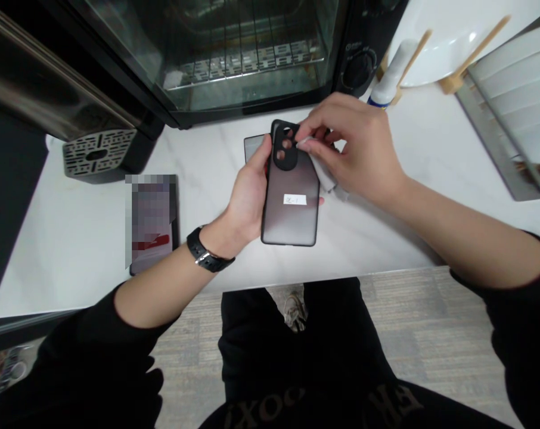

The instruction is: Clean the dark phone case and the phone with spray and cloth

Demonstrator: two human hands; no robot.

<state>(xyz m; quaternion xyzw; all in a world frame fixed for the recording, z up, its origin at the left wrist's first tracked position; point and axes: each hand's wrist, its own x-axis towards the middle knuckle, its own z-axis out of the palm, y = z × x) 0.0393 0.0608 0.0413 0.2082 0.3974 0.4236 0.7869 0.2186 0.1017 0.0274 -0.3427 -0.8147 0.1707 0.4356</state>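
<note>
In my left hand [247, 199] is a translucent dark phone case [292, 223], held upright with its back towards me. Skin shows through its round camera cutouts, and a small white label [294, 199] with handwriting is stuck on its middle. My right hand [357, 140] pinches a thin whitish wipe [324, 173] between thumb and fingers, right at the edge of the camera cutouts. The wipe hangs down behind the case's right edge. Partly hidden behind my left thumb and the case is a flat dark-edged rectangular thing [253, 143].
On the white counter [91, 238] at the left lies a dark-edged, partly blurred rectangular thing [151, 256]. A toaster oven [252, 107] stands behind my hands, a machine with a drip tray [98, 154] at the left. To the right are a white bottle [390, 74] and a rack of plates [515, 89].
</note>
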